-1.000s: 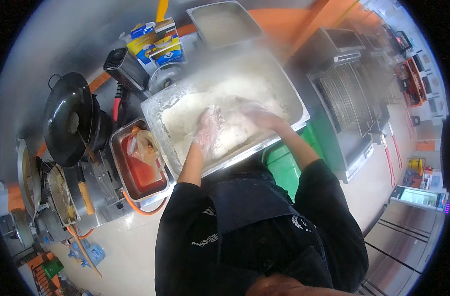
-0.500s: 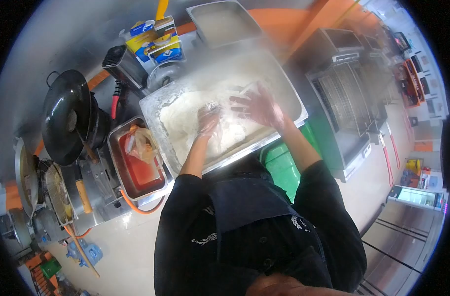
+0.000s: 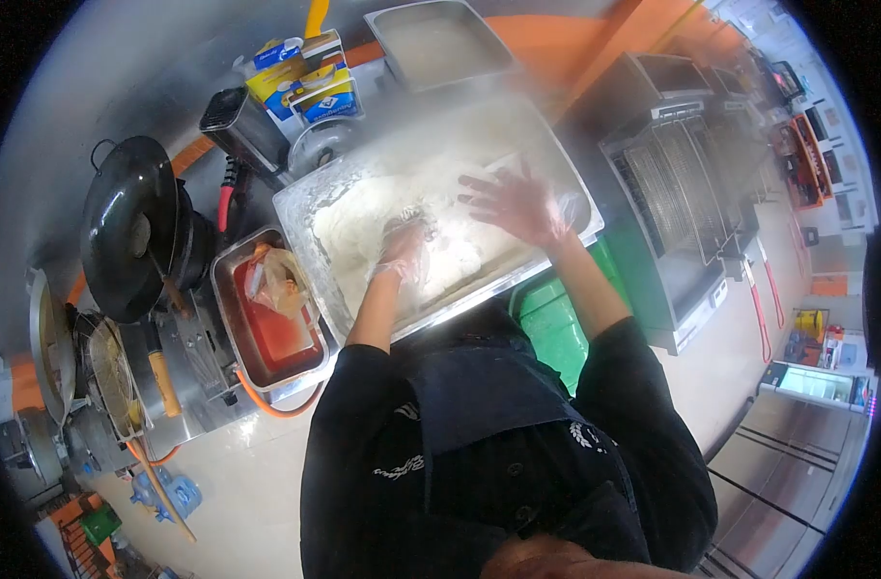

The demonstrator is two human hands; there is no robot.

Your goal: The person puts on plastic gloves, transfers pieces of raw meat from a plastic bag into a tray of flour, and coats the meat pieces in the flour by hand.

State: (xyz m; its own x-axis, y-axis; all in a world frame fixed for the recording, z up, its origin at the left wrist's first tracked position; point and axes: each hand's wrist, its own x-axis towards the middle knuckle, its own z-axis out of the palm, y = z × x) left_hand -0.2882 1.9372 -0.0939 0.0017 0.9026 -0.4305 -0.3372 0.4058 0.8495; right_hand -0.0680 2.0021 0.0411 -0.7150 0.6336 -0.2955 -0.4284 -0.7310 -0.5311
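A large steel tray (image 3: 300,227) in front of me holds a bed of white flour-like powder (image 3: 349,217), with a heap in its middle. My left hand (image 3: 404,247), in a clear plastic glove, is down at the heap, its fingers curled in and coated with powder; what they hold, if anything, is hidden. To its right my right hand (image 3: 519,206), also gloved, hovers above the powder with fingers spread and nothing in them. A haze of powder blurs the tray's far side.
Left of the tray stands a smaller steel pan (image 3: 266,359) with red liquid and a plastic bag (image 3: 284,288). Beyond are a black wok (image 3: 122,232) and yellow-blue boxes (image 3: 310,87). A fryer with wire baskets (image 3: 677,183) stands right, a green bin (image 3: 556,328) below.
My right hand has shifted slightly and its fingers are spread wider. My left hand stays at the heap, nearly unmoved.
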